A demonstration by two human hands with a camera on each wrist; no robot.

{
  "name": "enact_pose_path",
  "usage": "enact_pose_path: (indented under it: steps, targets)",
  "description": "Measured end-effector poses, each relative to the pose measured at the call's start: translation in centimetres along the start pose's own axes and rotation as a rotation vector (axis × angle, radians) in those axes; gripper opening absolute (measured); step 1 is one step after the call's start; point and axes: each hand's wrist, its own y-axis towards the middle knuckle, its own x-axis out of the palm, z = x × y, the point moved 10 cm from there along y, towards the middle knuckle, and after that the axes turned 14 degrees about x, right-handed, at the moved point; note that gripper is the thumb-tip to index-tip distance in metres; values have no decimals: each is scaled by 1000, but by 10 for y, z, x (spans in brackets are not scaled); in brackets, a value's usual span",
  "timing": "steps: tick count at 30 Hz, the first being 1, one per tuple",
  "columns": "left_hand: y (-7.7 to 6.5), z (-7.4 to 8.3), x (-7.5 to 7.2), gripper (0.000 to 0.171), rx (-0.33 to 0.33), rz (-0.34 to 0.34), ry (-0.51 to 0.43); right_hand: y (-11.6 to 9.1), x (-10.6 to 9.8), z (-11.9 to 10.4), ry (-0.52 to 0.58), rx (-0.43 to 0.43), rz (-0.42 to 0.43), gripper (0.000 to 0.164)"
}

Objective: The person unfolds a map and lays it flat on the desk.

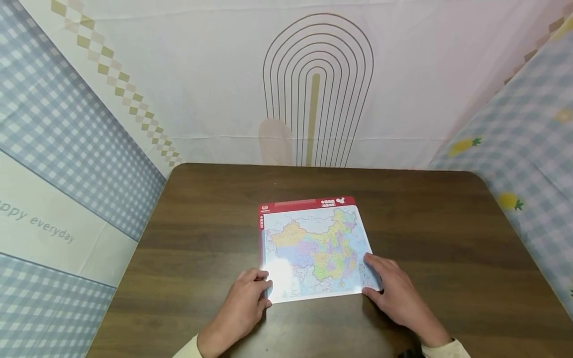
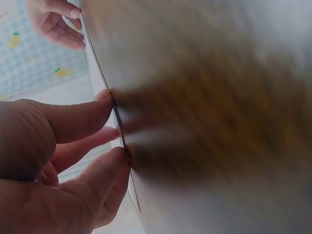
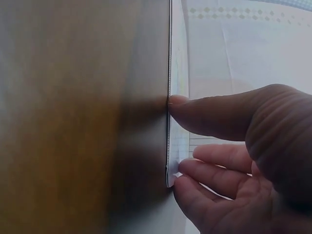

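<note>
A thin rectangular map board [image 1: 329, 251] with a red top border lies on the brown table, slightly turned, with a bright glare at its lower left. My left hand [image 1: 239, 306] is at its lower left corner, fingertips touching the left side and thumb by the near edge. On the opposite side, my right hand [image 1: 400, 296] rests against the lower right corner, thumb at the near edge and fingers on the right side. Seen edge-on from the right wrist, the board's rim [image 3: 169, 97] runs close to the tabletop, the thumb meeting it with loosely bent fingers beyond.
The wooden table [image 1: 197, 248] has rounded far corners. A pale cloth with an arch pattern [image 1: 318, 94] hangs behind it. Checked fabric hangs along the left side [image 1: 80, 109] and the right side [image 1: 532, 129]. A dark band [image 1: 409, 352] shows at the right wrist.
</note>
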Motion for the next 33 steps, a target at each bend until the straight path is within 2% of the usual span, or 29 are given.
enact_pose_path:
  steps: [7,11,15,23,33]
  targets:
    - [-3,13,6,32,36,-24,22,12,-2,1,-18,-15,-49,72]
    - [-4,24,7,19,134,7,58,18,-1,3,-28,-10,-59,69]
    - [-6,35,8,17,205,31,92,25,0,7,-28,-5,-60,67]
    - [-4,49,19,20,186,-48,67,42,-2,6,-49,-15,-32,61]
    - [5,72,31,16,244,-32,94,75,-6,1,-77,-75,-54,57]
